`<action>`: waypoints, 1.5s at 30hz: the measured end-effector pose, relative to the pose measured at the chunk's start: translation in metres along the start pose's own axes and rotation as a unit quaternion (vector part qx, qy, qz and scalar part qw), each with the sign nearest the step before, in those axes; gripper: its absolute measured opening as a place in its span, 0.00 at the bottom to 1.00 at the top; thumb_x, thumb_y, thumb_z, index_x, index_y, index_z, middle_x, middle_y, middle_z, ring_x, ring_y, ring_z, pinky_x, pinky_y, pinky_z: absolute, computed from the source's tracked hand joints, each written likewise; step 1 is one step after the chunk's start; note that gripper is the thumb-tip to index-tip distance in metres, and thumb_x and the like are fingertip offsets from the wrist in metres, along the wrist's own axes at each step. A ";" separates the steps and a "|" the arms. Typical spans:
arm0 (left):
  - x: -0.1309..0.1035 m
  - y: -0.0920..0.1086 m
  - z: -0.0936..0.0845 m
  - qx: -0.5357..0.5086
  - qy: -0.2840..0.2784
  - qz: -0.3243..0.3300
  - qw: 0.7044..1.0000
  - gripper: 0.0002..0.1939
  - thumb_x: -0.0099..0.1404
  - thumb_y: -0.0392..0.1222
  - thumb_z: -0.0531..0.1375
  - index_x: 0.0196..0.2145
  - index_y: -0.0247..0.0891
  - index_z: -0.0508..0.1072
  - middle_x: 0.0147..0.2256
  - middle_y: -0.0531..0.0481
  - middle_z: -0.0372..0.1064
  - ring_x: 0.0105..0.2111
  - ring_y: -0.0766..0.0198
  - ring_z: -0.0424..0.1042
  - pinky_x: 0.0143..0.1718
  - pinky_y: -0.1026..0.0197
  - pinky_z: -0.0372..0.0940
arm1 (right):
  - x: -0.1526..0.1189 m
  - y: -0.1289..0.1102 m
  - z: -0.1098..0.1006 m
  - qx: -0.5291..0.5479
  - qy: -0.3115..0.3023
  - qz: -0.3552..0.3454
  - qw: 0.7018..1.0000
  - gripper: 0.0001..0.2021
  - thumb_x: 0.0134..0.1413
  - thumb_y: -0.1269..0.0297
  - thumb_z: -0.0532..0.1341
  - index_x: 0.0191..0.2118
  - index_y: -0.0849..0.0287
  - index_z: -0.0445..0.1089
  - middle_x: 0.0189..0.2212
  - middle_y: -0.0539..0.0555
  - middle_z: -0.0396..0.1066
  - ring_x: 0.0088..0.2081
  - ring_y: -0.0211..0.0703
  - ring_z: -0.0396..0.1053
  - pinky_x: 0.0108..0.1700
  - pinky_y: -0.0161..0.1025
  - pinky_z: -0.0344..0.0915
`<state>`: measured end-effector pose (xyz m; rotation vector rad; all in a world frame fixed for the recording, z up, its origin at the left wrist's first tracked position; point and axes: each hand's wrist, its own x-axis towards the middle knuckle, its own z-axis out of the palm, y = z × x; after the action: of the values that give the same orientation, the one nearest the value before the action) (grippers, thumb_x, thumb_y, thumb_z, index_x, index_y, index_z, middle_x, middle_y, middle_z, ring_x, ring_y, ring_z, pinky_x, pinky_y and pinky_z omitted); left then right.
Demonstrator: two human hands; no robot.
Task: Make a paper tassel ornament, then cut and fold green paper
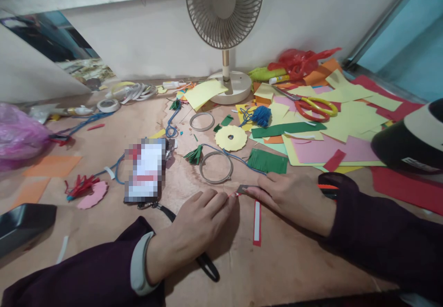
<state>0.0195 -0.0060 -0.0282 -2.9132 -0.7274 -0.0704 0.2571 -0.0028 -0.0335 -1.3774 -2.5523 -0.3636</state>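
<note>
My right hand (289,198) is closed round a utility knife, its grey blade (245,189) pointing left; the palm hides most of the handle. Just left of the blade tip, my left hand (204,221) has its fingers bent and pressed together on a small bit of red paper (234,195), mostly covered by the fingertips. Below my right hand lies a red paper strip with a white band (256,224). Beyond both hands are a metal ring (216,167), a green paper tassel (194,155) on blue cord and a fringed green paper piece (268,161).
A fan (228,85) stands at the back. Scissors (313,106) lie on coloured paper at right, behind a dark cylindrical object (408,141). A phone (147,171) with a strap lies left of centre. A yellow scalloped disc (231,137) and another ring (201,122) lie further back.
</note>
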 end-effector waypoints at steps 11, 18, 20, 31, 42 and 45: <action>0.000 -0.001 0.006 -0.007 -0.003 -0.006 1.000 0.17 0.69 0.30 0.50 0.55 0.29 0.62 0.41 0.45 0.70 0.36 0.59 0.68 0.36 0.59 0.68 | 0.000 0.001 0.000 0.016 -0.054 -0.008 0.998 0.20 0.65 0.53 0.51 0.29 0.58 0.70 0.22 0.52 0.71 0.23 0.41 0.66 0.25 0.38 0.37; 0.000 0.001 0.002 -0.006 -0.002 -0.001 1.000 0.16 0.68 0.29 0.52 0.52 0.28 0.65 0.40 0.44 0.70 0.36 0.59 0.68 0.35 0.58 0.69 | 0.000 0.000 -0.002 0.006 -0.066 -0.003 0.998 0.19 0.65 0.53 0.51 0.31 0.59 0.71 0.22 0.53 0.71 0.24 0.43 0.67 0.24 0.38 0.37; 0.001 0.001 0.001 -0.008 0.007 0.001 1.000 0.15 0.68 0.29 0.51 0.52 0.28 0.66 0.40 0.43 0.70 0.35 0.59 0.68 0.34 0.58 0.69 | 0.000 0.000 -0.002 0.000 -0.063 0.004 0.998 0.19 0.64 0.52 0.51 0.30 0.59 0.71 0.21 0.53 0.70 0.23 0.43 0.67 0.24 0.38 0.37; -0.001 0.000 0.006 -0.011 0.012 0.001 1.000 0.15 0.67 0.28 0.53 0.52 0.27 0.65 0.40 0.43 0.69 0.36 0.58 0.67 0.35 0.57 0.69 | 0.003 0.001 -0.004 0.002 -0.102 0.025 0.994 0.21 0.65 0.50 0.49 0.32 0.59 0.71 0.22 0.53 0.71 0.24 0.43 0.68 0.24 0.38 0.37; 0.000 -0.001 0.007 -0.006 0.003 0.008 1.000 0.14 0.67 0.29 0.53 0.50 0.29 0.65 0.40 0.43 0.69 0.36 0.58 0.67 0.34 0.57 0.69 | 0.002 0.002 -0.007 -0.020 -0.080 0.009 0.997 0.22 0.66 0.52 0.48 0.29 0.60 0.70 0.21 0.54 0.71 0.23 0.42 0.67 0.25 0.38 0.38; 0.000 0.000 0.006 -0.005 0.001 0.007 1.000 0.13 0.67 0.29 0.54 0.49 0.29 0.66 0.41 0.43 0.69 0.36 0.58 0.67 0.34 0.57 0.69 | 0.003 0.002 -0.007 -0.026 -0.092 0.010 0.995 0.21 0.65 0.51 0.49 0.30 0.60 0.70 0.21 0.53 0.71 0.23 0.42 0.68 0.25 0.38 0.37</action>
<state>0.0195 -0.0050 -0.0345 -2.9273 -0.7083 -0.0754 0.2574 -0.0017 -0.0254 -1.5198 -2.6890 -0.3150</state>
